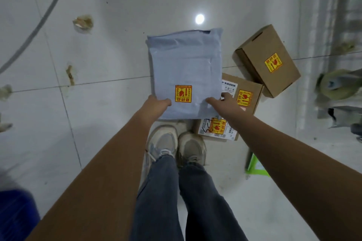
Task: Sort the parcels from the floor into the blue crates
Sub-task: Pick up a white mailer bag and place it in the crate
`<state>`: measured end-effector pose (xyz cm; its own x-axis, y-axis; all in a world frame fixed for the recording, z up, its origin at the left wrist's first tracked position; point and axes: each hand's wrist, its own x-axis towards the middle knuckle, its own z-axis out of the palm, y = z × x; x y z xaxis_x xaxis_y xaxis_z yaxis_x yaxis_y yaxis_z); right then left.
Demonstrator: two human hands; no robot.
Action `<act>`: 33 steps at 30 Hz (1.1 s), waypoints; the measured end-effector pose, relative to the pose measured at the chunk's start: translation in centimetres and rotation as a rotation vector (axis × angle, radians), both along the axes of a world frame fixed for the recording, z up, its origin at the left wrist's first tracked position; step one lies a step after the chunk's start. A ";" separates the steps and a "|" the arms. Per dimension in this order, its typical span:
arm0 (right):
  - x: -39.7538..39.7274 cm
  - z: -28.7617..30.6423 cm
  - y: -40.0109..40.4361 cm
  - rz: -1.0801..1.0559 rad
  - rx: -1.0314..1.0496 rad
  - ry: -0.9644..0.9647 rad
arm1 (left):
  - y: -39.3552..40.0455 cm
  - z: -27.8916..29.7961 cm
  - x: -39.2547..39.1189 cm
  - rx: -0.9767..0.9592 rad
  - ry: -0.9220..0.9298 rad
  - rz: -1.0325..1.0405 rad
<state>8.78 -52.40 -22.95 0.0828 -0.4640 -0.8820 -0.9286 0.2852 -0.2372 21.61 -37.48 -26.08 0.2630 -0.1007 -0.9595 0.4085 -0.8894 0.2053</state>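
Holding: both hands carry one parcel above the floor, in front of the shoes.
Blue crate (17, 207): corner showing at 8 o'clock, blurred.
Left hand (158, 103): thumb on top, gripping the mailer's near left corner.
Blue-grey mailer (186, 68): centre, flat, yellow sticker (183, 93) facing up.
Right hand (225, 101): grasping the near right corner.
Cardboard boxes (268, 60): three on the floor, 3 o'clock of the mailer.

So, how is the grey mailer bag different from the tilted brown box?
The grey mailer bag is flat, soft plastic; the tilted brown box is stiff cardboard. The left hand and right hand hold the bag by its near edge; the box lies untouched on the floor. Both carry a yellow-red sticker.
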 end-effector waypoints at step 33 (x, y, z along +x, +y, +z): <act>4.2 22.7 -2.1 0.055 0.139 -0.460 | 3.7 25.1 5.6 -0.505 0.109 0.741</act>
